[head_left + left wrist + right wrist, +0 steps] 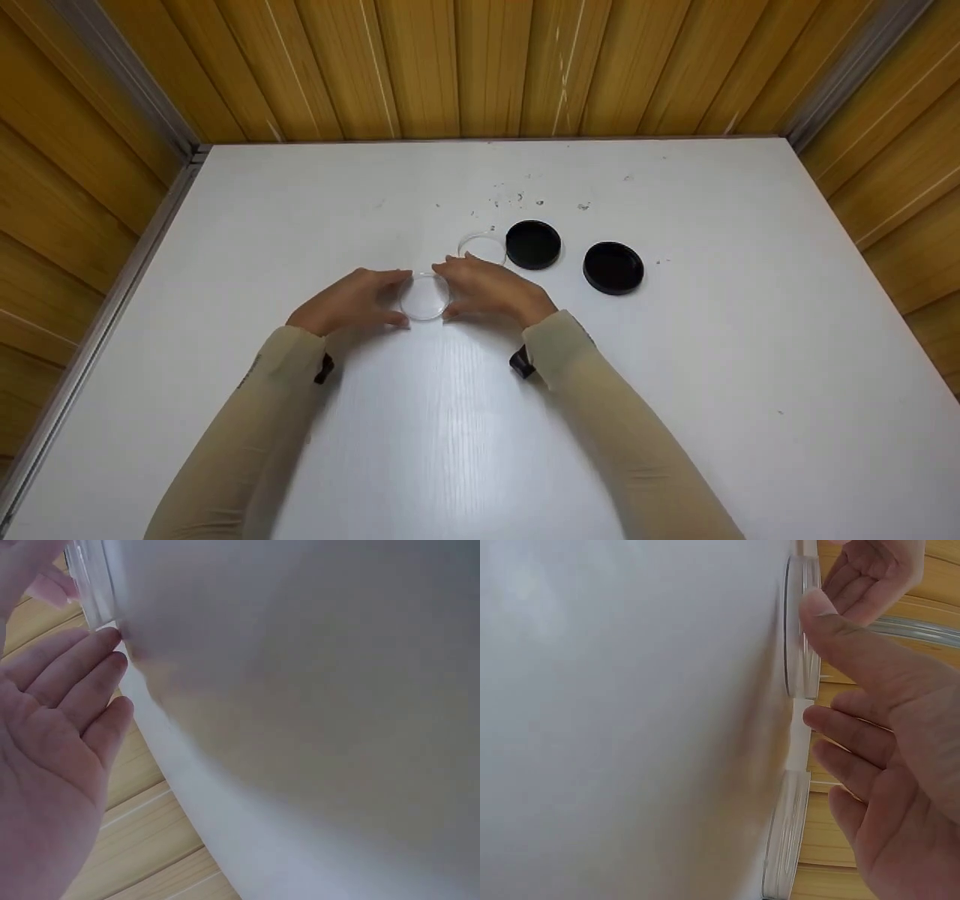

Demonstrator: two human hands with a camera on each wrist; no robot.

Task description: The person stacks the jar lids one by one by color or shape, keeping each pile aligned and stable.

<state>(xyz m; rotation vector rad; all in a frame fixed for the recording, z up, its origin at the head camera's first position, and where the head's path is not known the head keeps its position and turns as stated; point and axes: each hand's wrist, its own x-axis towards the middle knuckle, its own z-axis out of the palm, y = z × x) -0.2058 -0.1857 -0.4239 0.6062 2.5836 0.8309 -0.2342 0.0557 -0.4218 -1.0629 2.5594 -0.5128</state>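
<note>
A clear, shallow round dish (424,297), like a petri dish, lies on the white table between both hands. My left hand (358,301) is at its left edge, thumb on the near side and fingers on the far side. In the left wrist view the left fingers (97,675) extend loosely beside the dish wall. My right hand (495,291) flanks the right edge; the right thumb (840,634) overlaps the dish wall (799,652) in the right wrist view. Contact is hard to tell. A second clear dish (484,235) lies beyond the right hand, partly hidden by it.
Two black shallow round dishes or lids stand to the right: one (533,244) close beside the second clear dish, the other (613,268) farther right. Dark specks dot the far part of the white table (675,420). Wood-patterned panels (487,67) enclose the back and sides.
</note>
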